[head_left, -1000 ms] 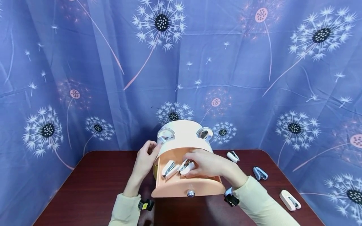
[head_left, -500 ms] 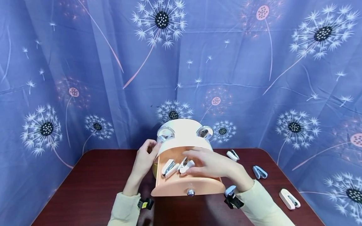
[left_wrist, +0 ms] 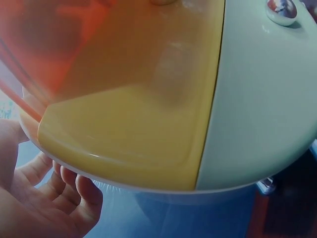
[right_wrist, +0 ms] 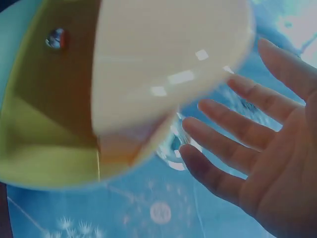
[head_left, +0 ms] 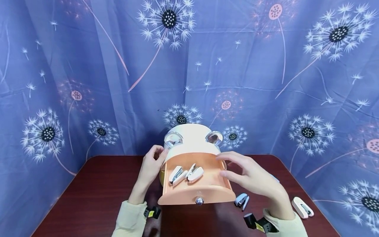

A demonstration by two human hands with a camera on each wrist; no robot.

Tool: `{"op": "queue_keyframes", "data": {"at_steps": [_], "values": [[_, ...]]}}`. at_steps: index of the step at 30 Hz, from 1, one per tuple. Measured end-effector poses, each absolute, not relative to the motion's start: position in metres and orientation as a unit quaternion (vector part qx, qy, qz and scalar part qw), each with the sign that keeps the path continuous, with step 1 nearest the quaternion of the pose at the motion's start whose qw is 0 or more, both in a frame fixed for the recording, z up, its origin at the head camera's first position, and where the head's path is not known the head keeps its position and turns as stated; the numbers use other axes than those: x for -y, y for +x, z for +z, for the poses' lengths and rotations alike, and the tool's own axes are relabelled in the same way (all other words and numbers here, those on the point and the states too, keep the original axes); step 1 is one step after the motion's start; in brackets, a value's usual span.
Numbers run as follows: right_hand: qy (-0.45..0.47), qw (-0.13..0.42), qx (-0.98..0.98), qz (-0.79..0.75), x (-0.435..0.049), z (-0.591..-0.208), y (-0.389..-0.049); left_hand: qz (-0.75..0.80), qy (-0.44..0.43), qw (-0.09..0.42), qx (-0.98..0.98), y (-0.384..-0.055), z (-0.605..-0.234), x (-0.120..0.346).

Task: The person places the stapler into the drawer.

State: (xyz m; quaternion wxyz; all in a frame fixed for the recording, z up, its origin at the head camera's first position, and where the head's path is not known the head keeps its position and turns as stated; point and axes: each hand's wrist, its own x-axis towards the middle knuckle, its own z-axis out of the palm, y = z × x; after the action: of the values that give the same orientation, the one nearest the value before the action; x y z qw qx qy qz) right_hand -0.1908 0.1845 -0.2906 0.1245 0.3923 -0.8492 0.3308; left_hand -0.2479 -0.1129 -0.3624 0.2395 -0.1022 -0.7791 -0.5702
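Observation:
A white, rounded drawer box (head_left: 192, 131) with two shiny ear-like rings stands mid-table. Its top peach drawer (head_left: 213, 194) is pulled out and has a round silver knob (head_left: 199, 200). Inside it, toward the left, lie two white staplers, one at the left wall (head_left: 177, 176) and one beside it (head_left: 194, 173). My left hand (head_left: 150, 167) grips the box's left side, with curled fingers at its edge in the left wrist view. At the drawer's right side my right hand (head_left: 251, 171) is spread and holds nothing.
On the table's right, a blue stapler (head_left: 241, 200) lies close to the drawer's corner and a cream stapler (head_left: 302, 207) near the edge. Another blue stapler (head_left: 274, 178) is mostly hidden behind my right hand. Yellow (left_wrist: 133, 134) and green (left_wrist: 252, 109) drawer fronts show. A patterned blue curtain hangs behind.
My right hand has let go of the right-hand white stapler in the drawer and moved out to the right, its fingers spreading. My left hand stays at the box's side.

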Motion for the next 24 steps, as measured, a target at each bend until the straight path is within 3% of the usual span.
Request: {"op": "queue_keyframes", "data": {"at_steps": [4, 10, 16, 24], "values": [[0.344, 0.143, 0.846, 0.382, -0.205, -0.295, -0.179, -0.569, -0.103, 0.239, 0.78, -0.248, -0.362, 0.113], [0.245, 0.186, 0.861, 0.405, -0.258, -0.336, -0.194, -0.567, -0.102, 0.241, 0.781, -0.249, -0.363, 0.114], [0.181, 0.241, 0.854, 0.424, -0.282, -0.345, -0.188, -0.565, -0.101, 0.241, 0.782, -0.248, -0.362, 0.113], [0.073, 0.283, 0.877, 0.381, -0.336, -0.378, -0.192, -0.564, -0.103, 0.245, 0.782, -0.249, -0.363, 0.113]]}}
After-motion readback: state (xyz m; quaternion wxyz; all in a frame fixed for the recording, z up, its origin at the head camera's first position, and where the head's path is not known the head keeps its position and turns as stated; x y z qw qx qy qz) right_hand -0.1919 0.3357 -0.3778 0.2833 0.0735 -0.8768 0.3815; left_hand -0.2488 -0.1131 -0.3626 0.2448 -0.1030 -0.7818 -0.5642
